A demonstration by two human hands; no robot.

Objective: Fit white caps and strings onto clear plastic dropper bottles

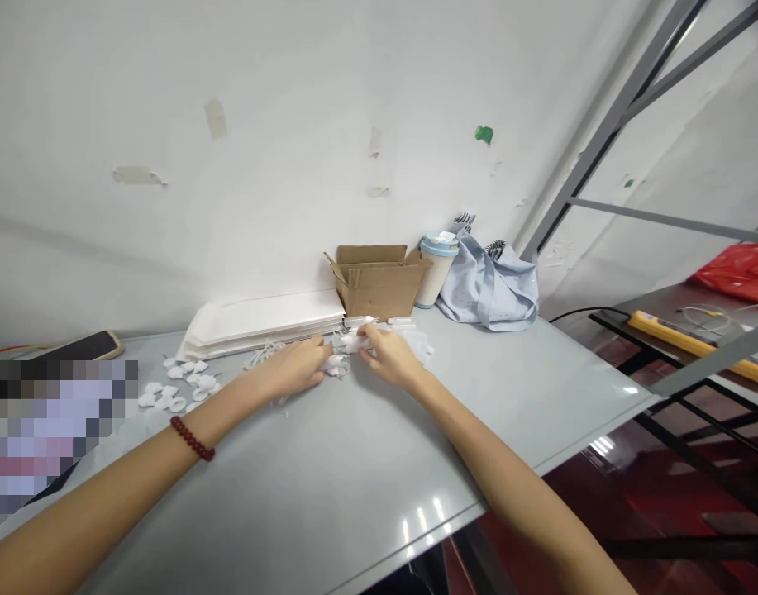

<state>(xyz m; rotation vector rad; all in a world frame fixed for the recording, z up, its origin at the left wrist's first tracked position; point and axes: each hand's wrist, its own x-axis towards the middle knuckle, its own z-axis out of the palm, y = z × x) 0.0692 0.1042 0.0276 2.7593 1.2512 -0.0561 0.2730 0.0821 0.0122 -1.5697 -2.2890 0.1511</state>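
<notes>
My left hand reaches palm down over small white parts in the middle of the table, its fingers stretched and apart from the thumb. Beside its fingertips lies a small white piece with a thin cord. Opposite, my right hand has thumb and index finger at a small white plastic piece, which it seems to pinch; the fingers partly cover it. White cords lie behind my left hand. Clear plastic strips or bags stick out behind my right hand.
Behind my hands stand a stack of white sheets and an open cardboard box. A lidded cup and a light blue cloth bag are farther right. Several white caps and a phone lie left on the grey table.
</notes>
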